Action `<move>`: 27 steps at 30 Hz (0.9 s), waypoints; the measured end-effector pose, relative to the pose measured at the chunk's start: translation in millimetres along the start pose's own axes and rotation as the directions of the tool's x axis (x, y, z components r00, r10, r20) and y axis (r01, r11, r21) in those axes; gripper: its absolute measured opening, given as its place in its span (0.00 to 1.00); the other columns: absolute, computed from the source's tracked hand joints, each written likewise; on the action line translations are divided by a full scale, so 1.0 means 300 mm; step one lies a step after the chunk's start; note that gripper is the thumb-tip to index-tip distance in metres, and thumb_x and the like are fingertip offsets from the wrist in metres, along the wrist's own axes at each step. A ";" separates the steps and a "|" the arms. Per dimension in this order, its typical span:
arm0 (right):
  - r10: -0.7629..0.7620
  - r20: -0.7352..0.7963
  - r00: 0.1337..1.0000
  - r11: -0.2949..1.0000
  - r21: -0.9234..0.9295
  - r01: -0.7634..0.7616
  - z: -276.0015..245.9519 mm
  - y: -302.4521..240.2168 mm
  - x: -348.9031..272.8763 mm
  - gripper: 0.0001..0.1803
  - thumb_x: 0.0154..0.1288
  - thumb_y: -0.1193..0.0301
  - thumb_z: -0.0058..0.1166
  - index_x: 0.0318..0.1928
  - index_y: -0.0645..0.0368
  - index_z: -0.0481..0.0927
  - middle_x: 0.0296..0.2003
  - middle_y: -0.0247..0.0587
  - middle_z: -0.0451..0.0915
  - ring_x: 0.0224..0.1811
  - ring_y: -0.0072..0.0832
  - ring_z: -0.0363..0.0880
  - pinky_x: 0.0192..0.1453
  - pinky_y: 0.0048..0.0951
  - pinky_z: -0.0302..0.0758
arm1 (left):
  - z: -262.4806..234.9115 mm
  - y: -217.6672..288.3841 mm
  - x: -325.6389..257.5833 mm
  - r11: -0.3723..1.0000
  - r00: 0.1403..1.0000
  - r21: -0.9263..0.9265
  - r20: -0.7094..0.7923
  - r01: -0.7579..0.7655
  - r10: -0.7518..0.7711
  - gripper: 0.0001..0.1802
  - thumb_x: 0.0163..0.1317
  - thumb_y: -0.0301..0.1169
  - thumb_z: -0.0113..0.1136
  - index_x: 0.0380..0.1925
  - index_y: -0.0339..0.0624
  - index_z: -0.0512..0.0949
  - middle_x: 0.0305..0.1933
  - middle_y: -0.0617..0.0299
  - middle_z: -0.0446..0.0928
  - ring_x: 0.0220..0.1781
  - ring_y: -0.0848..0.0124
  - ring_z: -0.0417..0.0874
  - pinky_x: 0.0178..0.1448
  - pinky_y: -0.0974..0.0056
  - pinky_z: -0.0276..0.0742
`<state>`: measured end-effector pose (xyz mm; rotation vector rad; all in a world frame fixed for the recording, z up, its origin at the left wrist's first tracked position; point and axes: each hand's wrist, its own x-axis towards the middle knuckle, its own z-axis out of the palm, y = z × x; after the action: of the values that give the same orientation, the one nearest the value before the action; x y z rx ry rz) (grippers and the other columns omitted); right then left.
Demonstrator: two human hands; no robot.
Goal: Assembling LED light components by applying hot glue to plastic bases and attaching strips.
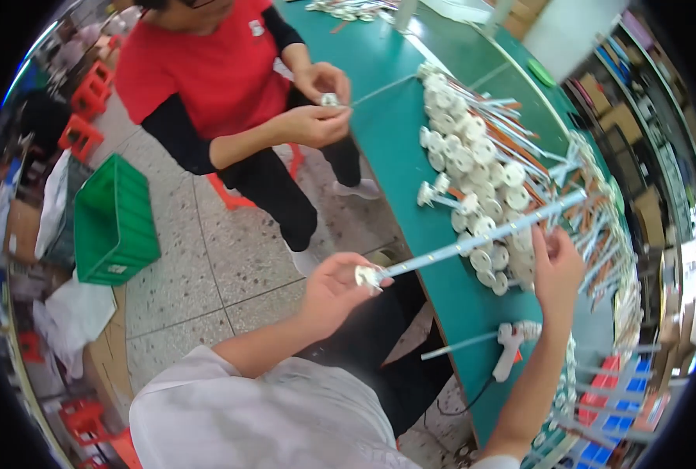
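bare green desk (pixel 395 148) lies open along its near edge, left of the heap of white capped rods (pixel 481 168). the heap crowds the right side; a white tool (pixel 510 348) lies just below it.

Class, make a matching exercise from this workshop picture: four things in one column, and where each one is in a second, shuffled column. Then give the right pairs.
Things
1. long white strip with a round cap
2. green plastic crate
3. white glue gun
4. pile of white round caps

Places
A. on the speckled floor
B. heaped on the green table
C. lying at the table edge
D. held between both hands

Pairs: 1-D, 2-A, 3-C, 4-B
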<state>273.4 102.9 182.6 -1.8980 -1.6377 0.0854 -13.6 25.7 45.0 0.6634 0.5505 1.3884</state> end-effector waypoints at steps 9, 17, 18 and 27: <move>0.296 -0.094 0.950 0.916 -0.255 -0.311 -0.135 0.198 -0.540 0.10 0.62 0.68 0.59 0.36 0.63 0.77 0.27 0.38 0.77 0.28 0.26 0.72 0.30 0.29 0.68 | -0.045 0.022 0.020 0.979 0.981 -0.061 0.023 0.196 -0.195 0.19 0.62 0.14 0.54 0.51 0.41 0.68 0.58 0.50 0.73 0.52 0.57 0.82 0.54 0.61 0.80; 0.375 -0.185 0.908 0.868 -0.273 -0.414 -0.055 0.280 -0.697 0.17 0.63 0.67 0.59 0.48 0.62 0.77 0.40 0.42 0.78 0.37 0.29 0.74 0.33 0.31 0.71 | -0.013 -0.041 0.087 0.966 0.969 -0.108 0.109 0.234 -0.222 0.19 0.62 0.18 0.56 0.52 0.42 0.67 0.59 0.46 0.71 0.54 0.57 0.81 0.58 0.55 0.80; 0.384 -0.192 0.903 0.861 -0.279 -0.425 -0.050 0.291 -0.697 0.18 0.64 0.66 0.58 0.50 0.62 0.77 0.42 0.43 0.78 0.38 0.30 0.74 0.35 0.31 0.72 | -0.005 -0.043 0.086 0.966 0.970 -0.110 0.101 0.233 -0.223 0.19 0.62 0.18 0.56 0.52 0.42 0.67 0.59 0.46 0.71 0.54 0.57 0.81 0.58 0.55 0.80; 0.439 -0.364 0.821 0.866 -0.070 -0.495 -0.023 0.427 -0.765 0.16 0.73 0.65 0.47 0.50 0.66 0.77 0.42 0.44 0.80 0.43 0.33 0.78 0.47 0.30 0.73 | -0.007 -0.072 0.059 0.951 0.951 -0.127 0.174 0.280 -0.257 0.18 0.64 0.17 0.54 0.52 0.40 0.67 0.59 0.46 0.72 0.55 0.56 0.80 0.59 0.54 0.79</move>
<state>335.8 -113.8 47.6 -2.2608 -0.9463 -0.1715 2.0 42.2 28.9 0.5467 0.3910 1.0984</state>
